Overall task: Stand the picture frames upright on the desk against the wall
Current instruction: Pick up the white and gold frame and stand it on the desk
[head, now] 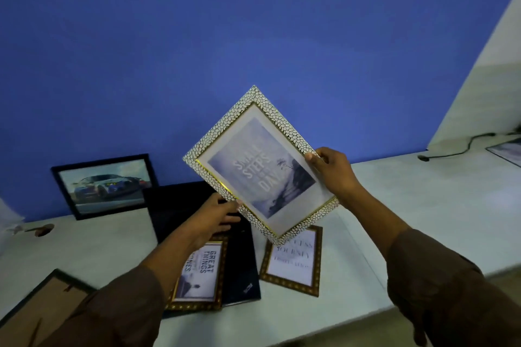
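Observation:
A white pebble-patterned picture frame (pixel 260 166) with a misty "small steps" print hangs tilted in the air above the desk (pixel 423 205). My right hand (pixel 335 172) grips its right edge and my left hand (pixel 214 217) holds its lower-left edge. A black-framed car picture (pixel 105 186) stands upright against the blue wall (pixel 253 36) at the left. Two brown-framed prints lie flat: "Great Things" (pixel 200 276) under my left forearm and another text print (pixel 293 262) below the held frame.
A dark closed laptop (pixel 180 205) lies under the frames at centre. A frame lying back side up (pixel 36 307) sits at the front left edge. At far right lie a black cable (pixel 462 146) and another flat picture (pixel 507 149).

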